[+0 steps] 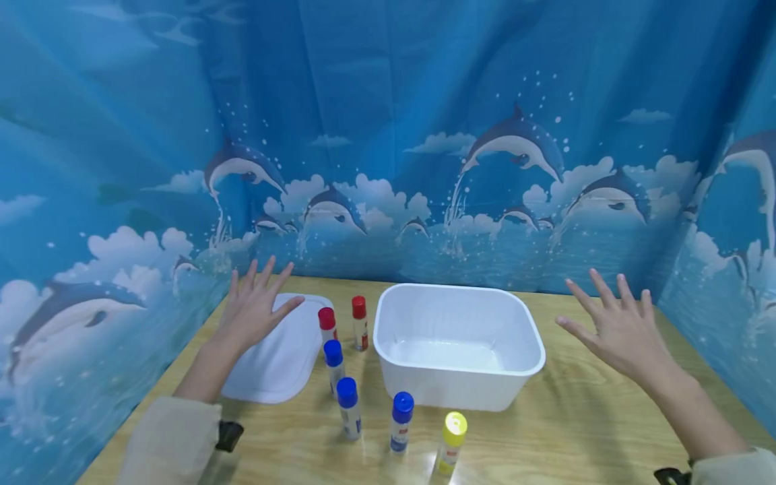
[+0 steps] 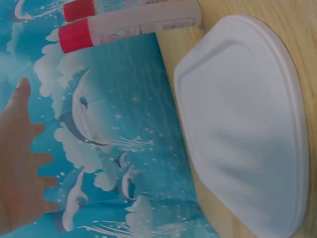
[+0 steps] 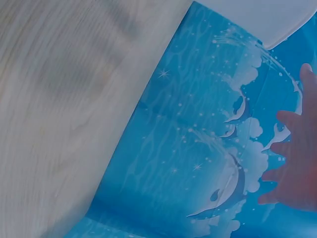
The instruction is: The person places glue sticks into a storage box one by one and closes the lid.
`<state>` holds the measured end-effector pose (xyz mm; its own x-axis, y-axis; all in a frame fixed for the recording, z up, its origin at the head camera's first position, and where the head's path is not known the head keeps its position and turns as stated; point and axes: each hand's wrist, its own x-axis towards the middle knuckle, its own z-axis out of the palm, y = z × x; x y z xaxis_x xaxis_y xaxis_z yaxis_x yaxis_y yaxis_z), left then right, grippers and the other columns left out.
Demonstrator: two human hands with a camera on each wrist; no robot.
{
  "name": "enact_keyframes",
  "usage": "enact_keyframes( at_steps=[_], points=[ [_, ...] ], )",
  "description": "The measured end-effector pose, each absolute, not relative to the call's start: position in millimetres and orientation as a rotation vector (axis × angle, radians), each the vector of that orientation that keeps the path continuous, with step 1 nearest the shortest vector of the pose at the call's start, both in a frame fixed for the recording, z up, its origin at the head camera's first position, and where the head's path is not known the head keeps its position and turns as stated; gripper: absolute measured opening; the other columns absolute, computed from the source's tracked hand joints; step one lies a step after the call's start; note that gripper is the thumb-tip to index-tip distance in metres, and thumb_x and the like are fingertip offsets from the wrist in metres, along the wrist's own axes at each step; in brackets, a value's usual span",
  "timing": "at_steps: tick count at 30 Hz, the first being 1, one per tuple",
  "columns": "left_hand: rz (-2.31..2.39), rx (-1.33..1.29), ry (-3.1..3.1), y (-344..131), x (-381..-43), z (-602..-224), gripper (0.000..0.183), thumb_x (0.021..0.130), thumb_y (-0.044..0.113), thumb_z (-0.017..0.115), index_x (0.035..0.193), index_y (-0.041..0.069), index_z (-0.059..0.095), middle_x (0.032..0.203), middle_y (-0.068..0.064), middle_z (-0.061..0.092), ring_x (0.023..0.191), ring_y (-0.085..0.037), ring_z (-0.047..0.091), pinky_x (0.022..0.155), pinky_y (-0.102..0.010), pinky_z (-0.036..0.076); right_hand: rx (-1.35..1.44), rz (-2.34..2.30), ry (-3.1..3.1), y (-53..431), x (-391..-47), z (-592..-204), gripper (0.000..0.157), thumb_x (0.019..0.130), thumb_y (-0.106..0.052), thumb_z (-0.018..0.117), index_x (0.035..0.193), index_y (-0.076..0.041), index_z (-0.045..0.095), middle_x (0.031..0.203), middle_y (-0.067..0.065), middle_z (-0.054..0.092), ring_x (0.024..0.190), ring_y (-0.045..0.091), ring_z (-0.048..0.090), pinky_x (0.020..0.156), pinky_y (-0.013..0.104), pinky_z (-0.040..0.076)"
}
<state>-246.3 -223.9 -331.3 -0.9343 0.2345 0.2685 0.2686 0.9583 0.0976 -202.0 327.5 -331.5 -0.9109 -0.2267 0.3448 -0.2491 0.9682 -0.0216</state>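
Observation:
With fingers spread, my left hand (image 1: pixel 253 311) hovers over the white lid (image 1: pixel 275 360), which lies flat on the table; the hand holds nothing. My right hand (image 1: pixel 621 330), also spread and holding nothing, is raised to the right of the white plastic bin (image 1: pixel 461 389). Between lid and bin stand two red-capped glue sticks (image 1: pixel 360 325). Blue-capped glue sticks (image 1: pixel 349 411) stand upright nearer the front, one of them (image 1: pixel 401 424) before the bin. A yellow-capped glue stick (image 1: pixel 450 441) is at the front. The left wrist view shows the lid (image 2: pixel 242 119) close up.
The wooden table (image 1: pixel 582 431) carries all these things. A blue curtain (image 1: pixel 388 135) printed with dolphins hangs behind the table and along both sides. The inside of the bin shows only its white floor and walls.

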Motion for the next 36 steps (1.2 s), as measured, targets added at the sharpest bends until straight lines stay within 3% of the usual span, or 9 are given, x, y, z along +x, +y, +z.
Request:
enact_keyframes(
  at_steps=[13,22,27,31,36],
  points=[
    [-0.184,-0.620,-2.612,-181,-201,-301,0.071,0.091,0.057,0.040,0.146,0.016,0.024,0.150,-0.015,0.014,0.136,-0.034,0.005,0.106,-0.053,0.003,0.439,0.114,-2.765,298,-191,-325,0.074,0.089,-0.052,0.050,0.148,-0.021,0.017,0.150,0.020,0.005,0.131,0.044,-0.012,0.096,0.064,-0.013],
    [-0.381,-1.021,-2.371,-125,-158,-301,0.071,0.091,0.063,0.025,0.143,0.015,0.032,0.149,-0.007,0.020,0.136,-0.025,0.013,0.108,-0.047,0.014,0.553,0.209,-2.725,277,-187,-330,0.068,0.089,-0.050,0.052,0.145,-0.018,0.029,0.148,0.022,0.015,0.131,0.048,0.001,0.099,0.064,-0.006],
    [-0.537,-1.180,-2.349,-101,-138,-307,0.067,0.091,0.060,0.033,0.144,0.019,0.031,0.149,-0.001,0.021,0.136,-0.021,0.016,0.104,-0.049,0.024,0.585,0.318,-2.726,269,-186,-335,0.065,0.090,-0.046,0.053,0.143,-0.014,0.033,0.148,0.022,0.014,0.131,0.047,0.004,0.099,0.065,-0.002],
    [-0.694,-1.266,-2.403,-85,-127,-313,0.066,0.089,0.055,0.047,0.143,0.020,0.032,0.148,0.003,0.025,0.135,-0.018,0.019,0.101,-0.049,0.030,0.599,0.437,-2.727,264,-185,-340,0.062,0.091,-0.041,0.054,0.143,-0.014,0.033,0.148,0.022,0.014,0.131,0.048,0.009,0.098,0.067,0.003],
    [-0.860,-1.336,-2.461,-71,-122,-326,0.064,0.085,0.045,0.061,0.139,0.019,0.039,0.143,0.004,0.034,0.131,-0.013,0.027,0.099,-0.040,0.035,0.558,0.669,-2.759,261,-186,-345,0.061,0.092,-0.037,0.055,0.144,-0.017,0.032,0.149,0.019,0.012,0.129,0.050,0.013,0.087,0.075,0.014]
  ],
)
